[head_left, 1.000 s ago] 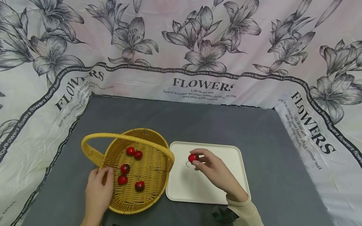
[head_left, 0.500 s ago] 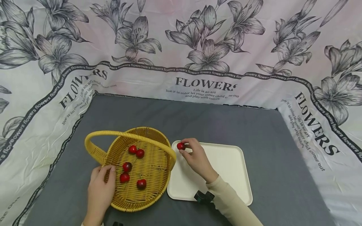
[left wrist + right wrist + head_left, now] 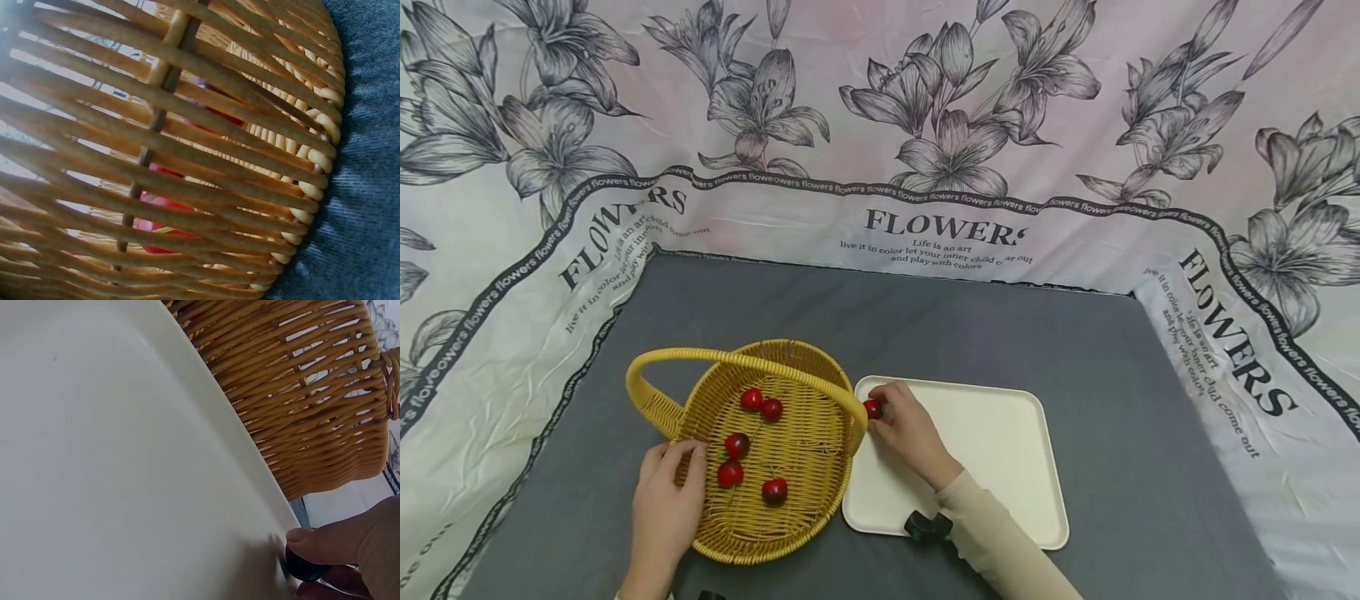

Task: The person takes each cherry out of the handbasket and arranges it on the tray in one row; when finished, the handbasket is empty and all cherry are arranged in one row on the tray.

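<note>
My left hand (image 3: 667, 504) holds the left rim of a yellow wicker basket (image 3: 808, 454), thumb and fingers at its edge. Inside the basket lie several red cherries, one dark red cherry (image 3: 775, 491) nearest its front. To the right, my right hand (image 3: 913, 433) pinches another cherry (image 3: 872, 408) between thumb and fingers. That cherry is low over the left edge of a cream tray (image 3: 992, 454), near the basket. In the right wrist view the held cherry (image 3: 304, 565) looks dark, and the tips of some fingers are hidden. Through the weave, the left wrist view shows red cherries (image 3: 164, 219).
The basket's arched handle (image 3: 786, 372) crosses over its top. A grey cloth (image 3: 910, 321) covers the table under basket and tray. White fabric with printed flowers (image 3: 951, 154) stands behind and along both sides.
My right hand has carried the cherry leftward across the tray, first away from me and then slightly back and down toward the tray's left edge. My left hand stays on the basket rim.
</note>
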Tool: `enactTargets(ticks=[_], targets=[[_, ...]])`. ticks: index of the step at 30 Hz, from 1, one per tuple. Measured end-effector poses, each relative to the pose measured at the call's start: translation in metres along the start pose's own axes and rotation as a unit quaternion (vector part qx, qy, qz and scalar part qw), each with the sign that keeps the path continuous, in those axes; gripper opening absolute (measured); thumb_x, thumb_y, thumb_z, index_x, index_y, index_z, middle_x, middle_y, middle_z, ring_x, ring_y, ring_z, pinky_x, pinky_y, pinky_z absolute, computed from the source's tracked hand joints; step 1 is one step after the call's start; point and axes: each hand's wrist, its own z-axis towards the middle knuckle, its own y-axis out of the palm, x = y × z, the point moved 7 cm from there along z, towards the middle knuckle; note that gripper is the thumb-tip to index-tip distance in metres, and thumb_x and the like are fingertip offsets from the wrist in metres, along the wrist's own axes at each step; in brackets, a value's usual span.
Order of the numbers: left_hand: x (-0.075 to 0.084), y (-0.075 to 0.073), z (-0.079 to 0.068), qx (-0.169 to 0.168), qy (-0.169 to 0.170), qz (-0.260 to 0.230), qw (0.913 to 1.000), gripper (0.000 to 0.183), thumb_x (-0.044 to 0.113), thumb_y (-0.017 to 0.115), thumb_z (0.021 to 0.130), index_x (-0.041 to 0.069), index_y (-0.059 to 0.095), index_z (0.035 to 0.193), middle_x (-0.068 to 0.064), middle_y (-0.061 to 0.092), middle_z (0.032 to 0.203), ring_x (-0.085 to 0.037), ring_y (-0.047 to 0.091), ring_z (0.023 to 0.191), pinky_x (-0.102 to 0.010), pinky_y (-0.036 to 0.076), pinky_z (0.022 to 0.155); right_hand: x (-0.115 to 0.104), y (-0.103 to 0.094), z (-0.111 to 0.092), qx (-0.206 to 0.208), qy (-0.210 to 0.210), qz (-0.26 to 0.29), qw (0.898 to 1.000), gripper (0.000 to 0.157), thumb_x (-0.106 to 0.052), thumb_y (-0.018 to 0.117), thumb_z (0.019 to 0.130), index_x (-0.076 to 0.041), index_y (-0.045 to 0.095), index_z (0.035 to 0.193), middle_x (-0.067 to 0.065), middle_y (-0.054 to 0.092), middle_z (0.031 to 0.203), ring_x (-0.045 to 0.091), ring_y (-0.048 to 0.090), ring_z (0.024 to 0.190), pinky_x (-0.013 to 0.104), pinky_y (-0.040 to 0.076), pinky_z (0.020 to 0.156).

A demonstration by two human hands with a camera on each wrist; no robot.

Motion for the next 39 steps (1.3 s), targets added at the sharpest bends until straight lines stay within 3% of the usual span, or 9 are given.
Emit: enactTargets(ticks=[10, 16, 21, 26, 29, 32, 35, 39], targets=[[-0.001, 0.0, 0.001, 0.006, 0.0, -0.005, 1.0, 0.037, 0.036, 0.043, 0.101, 0.007, 0.064, 0.112, -0.016, 0.048, 0.122, -0.036, 0.05, 0.108, -0.058, 0.04, 0.082, 0.002, -0.001, 0.003, 0.004, 0.009, 0.005, 1.0, 0.037, -0.005, 0.078, 0.077, -0.005, 0.06, 0.11, 0.009, 0.057, 0.11, 0.022, 0.06, 0.1, 0.039, 0.05, 0.087], [-0.001, 0.001, 0.001, 0.0, -0.003, -0.014, 0.9999, 0.038, 0.036, 0.043, 0.101, 0.007, 0.064, 0.113, -0.017, 0.048, 0.121, -0.036, 0.049, 0.107, -0.057, 0.04, 0.083, 0.004, -0.012, -0.002, -0.003, 0.024, 0.01, 1.0, 0.043, -0.017, 0.079, 0.079, -0.007, 0.058, 0.116, 0.009, 0.056, 0.113, 0.023, 0.06, 0.102, 0.039, 0.05, 0.088], [-0.003, 0.002, -0.001, -0.003, -0.011, -0.018, 0.9998, 0.038, 0.036, 0.043, 0.101, 0.007, 0.064, 0.113, -0.017, 0.047, 0.122, -0.037, 0.049, 0.109, -0.058, 0.039, 0.085, -0.006, -0.036, -0.009, 0.007, 0.035, 0.02, 0.999, 0.033, -0.024, 0.071, 0.088, -0.007, 0.061, 0.114, 0.006, 0.057, 0.11, 0.02, 0.059, 0.098, 0.036, 0.052, 0.077], [-0.004, 0.002, -0.002, 0.006, -0.013, -0.019, 0.9997, 0.036, 0.035, 0.044, 0.101, 0.007, 0.065, 0.112, -0.016, 0.048, 0.121, -0.036, 0.049, 0.108, -0.058, 0.039, 0.084, -0.038, -0.073, -0.018, 0.03, 0.037, 0.047, 0.998, 0.01, -0.023, 0.063, 0.094, -0.015, 0.064, 0.1, -0.005, 0.061, 0.098, 0.009, 0.059, 0.091, 0.031, 0.054, 0.069], [-0.001, 0.002, -0.002, 0.014, -0.006, -0.014, 0.9998, 0.034, 0.033, 0.045, 0.101, 0.008, 0.066, 0.11, -0.016, 0.049, 0.119, -0.036, 0.05, 0.107, -0.057, 0.041, 0.082, -0.067, -0.087, -0.027, -0.011, 0.007, 0.086, 0.996, 0.006, -0.025, 0.059, 0.097, -0.022, 0.062, 0.092, -0.011, 0.06, 0.086, 0.003, 0.056, 0.079, 0.026, 0.052, 0.068], [0.004, 0.002, -0.002, 0.025, 0.012, -0.007, 0.9996, 0.031, 0.03, 0.046, 0.101, 0.008, 0.067, 0.109, -0.016, 0.051, 0.117, -0.036, 0.053, 0.102, -0.056, 0.042, 0.078, -0.099, -0.09, -0.035, -0.094, -0.06, 0.126, 0.986, 0.01, -0.027, 0.055, 0.098, -0.024, 0.061, 0.091, -0.013, 0.061, 0.084, 0.0, 0.055, 0.074, 0.021, 0.05, 0.068], [0.006, 0.0, -0.001, 0.038, 0.026, -0.002, 0.9989, 0.029, 0.027, 0.048, 0.1, 0.007, 0.067, 0.108, -0.016, 0.053, 0.114, -0.036, 0.054, 0.099, -0.056, 0.043, 0.076, -0.131, -0.078, -0.038, -0.176, -0.131, 0.135, 0.966, 0.012, -0.028, 0.051, 0.1, -0.022, 0.061, 0.095, -0.014, 0.06, 0.087, -0.004, 0.054, 0.077, 0.015, 0.047, 0.068], [0.004, -0.002, 0.001, 0.044, 0.023, 0.005, 0.9987, 0.026, 0.025, 0.05, 0.1, 0.007, 0.066, 0.11, -0.016, 0.054, 0.115, -0.036, 0.054, 0.103, -0.057, 0.042, 0.081, -0.161, -0.048, -0.031, -0.249, -0.19, 0.073, 0.947, 0.015, -0.031, 0.049, 0.101, -0.021, 0.06, 0.099, -0.015, 0.057, 0.087, -0.006, 0.048, 0.074, 0.008, 0.041, 0.067]])
